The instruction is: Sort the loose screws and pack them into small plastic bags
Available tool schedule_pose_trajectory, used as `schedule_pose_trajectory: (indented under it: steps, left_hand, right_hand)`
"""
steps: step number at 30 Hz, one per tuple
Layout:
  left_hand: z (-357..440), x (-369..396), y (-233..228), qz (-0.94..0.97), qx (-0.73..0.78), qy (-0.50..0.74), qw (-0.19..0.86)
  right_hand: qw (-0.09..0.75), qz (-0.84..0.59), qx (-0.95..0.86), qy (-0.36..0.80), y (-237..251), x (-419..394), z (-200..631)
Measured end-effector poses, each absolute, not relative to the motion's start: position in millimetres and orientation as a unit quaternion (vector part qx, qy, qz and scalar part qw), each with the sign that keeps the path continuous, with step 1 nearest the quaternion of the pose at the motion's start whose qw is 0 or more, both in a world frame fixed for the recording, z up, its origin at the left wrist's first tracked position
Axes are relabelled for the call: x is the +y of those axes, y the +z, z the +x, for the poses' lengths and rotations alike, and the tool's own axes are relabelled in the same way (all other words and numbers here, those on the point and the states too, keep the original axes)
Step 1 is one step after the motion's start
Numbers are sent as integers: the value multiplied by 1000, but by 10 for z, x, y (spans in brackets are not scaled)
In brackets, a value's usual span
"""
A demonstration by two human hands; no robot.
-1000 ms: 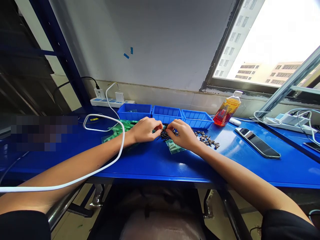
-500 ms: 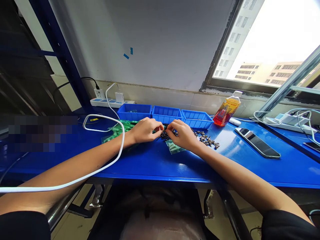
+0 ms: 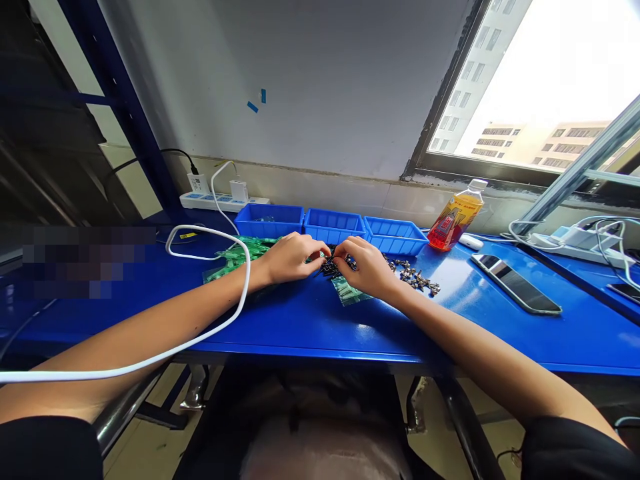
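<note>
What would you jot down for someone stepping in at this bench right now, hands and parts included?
Left hand: fingertips pinched at the pile of small black parts; whether it grips one cannot be told.
Right hand: pinching at the same pile, resting over a small green bag.
More green bags lie under the left wrist; silver screws lie loose to the right.
Three blue bins stand behind; what they hold cannot be made out.
Done: parts laid out. Left: both piles are still on the table.

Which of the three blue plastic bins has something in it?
The leftmost blue plastic bin, nearest the white power strip; the other two look empty.
</note>
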State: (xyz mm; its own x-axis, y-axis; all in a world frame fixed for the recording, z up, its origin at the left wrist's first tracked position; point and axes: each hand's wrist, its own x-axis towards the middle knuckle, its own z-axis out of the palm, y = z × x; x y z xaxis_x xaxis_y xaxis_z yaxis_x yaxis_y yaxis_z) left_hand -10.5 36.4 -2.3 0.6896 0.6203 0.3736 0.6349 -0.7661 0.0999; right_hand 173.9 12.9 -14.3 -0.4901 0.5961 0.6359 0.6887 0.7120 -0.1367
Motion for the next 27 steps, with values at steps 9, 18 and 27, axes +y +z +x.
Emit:
schedule_pose_trajectory:
  steps: [9,18,27]
  left_hand:
    - [-113,381,-28,-927,-323,-188,37]
    - [-115,388,-51,-926,-325,-185,51]
    - [-115,392,-45,-926,-322,-195,39]
  right_hand:
    - [311,-418,-851,-69,-138,112,1730]
    - [303,-420,-851,-79,-144,111,1714]
    - [314,-408,-853,-81,-151,128,1728]
